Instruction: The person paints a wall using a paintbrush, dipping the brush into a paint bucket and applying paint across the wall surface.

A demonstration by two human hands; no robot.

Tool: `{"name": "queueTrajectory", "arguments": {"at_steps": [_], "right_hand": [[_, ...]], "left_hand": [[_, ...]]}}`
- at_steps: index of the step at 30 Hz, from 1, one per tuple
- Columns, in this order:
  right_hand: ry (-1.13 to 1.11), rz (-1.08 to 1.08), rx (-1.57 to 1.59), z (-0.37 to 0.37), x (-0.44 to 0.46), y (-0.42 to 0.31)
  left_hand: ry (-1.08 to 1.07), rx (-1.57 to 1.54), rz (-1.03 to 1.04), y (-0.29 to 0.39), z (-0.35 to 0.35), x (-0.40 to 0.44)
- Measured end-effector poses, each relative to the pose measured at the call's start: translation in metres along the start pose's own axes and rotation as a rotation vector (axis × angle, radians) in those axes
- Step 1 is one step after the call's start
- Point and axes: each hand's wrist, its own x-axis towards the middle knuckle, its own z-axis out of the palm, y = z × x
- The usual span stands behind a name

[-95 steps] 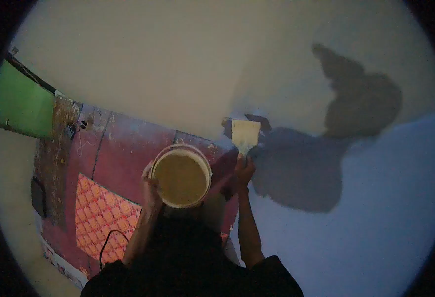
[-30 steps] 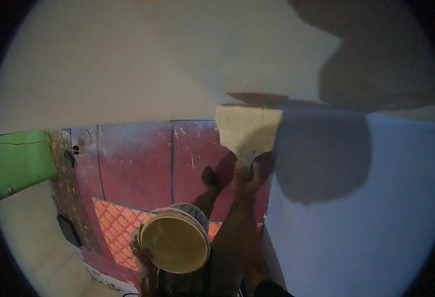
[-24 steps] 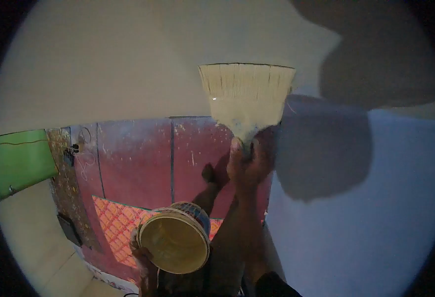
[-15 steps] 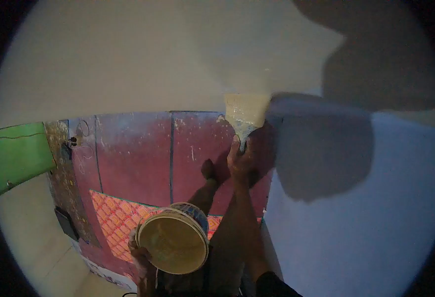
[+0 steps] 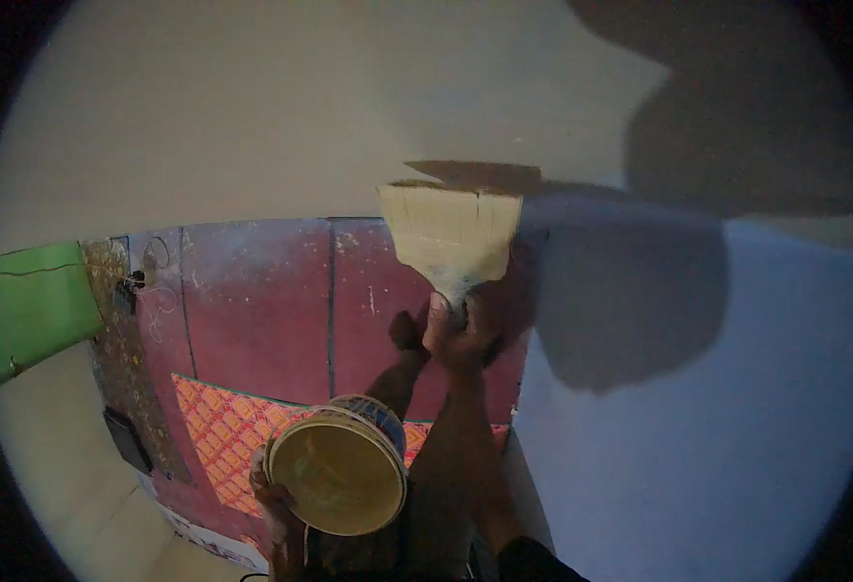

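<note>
My right hand [image 5: 460, 335] is closed round the handle of a wide flat paintbrush [image 5: 450, 233], its pale bristles pointing up toward the cream wall [image 5: 252, 126]. A dark shadow of the brush lies just above the bristle tips, and the brush appears to be a little off the wall. Lower down, my left hand [image 5: 276, 500] grips the rim of a round paint bucket [image 5: 337, 475], thumb over the edge. The bucket is tilted so that its mouth faces me. Its inside looks cream-coloured; how much paint is in it I cannot tell.
Below the wall spreads a maroon floor [image 5: 257, 301] with dark lines and pale splatters. An orange patterned mat [image 5: 223, 427] lies near my bare foot [image 5: 406, 332]. At left are a green panel [image 5: 33, 310] and a thin cable [image 5: 160, 301]. A bluish wall [image 5: 640, 466] stands at right.
My right hand has drawn the paintbrush back from the wall, slightly left and down, and its broad face now shows larger. The left hand and bucket have hardly moved.
</note>
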Motion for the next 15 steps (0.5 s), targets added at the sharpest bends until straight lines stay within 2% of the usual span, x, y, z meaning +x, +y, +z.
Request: {"name": "queueTrajectory", "arguments": {"at_steps": [11, 15], "right_hand": [[-0.083, 0.11, 0.004, 0.011, -0.007, 0.01], [-0.067, 0.137, -0.077, 0.014, -0.021, 0.038]], "left_hand": [[-0.019, 0.022, -0.018, 0.003, -0.014, -0.012], [-0.025, 0.027, -0.014, 0.002, -0.014, -0.012]]}}
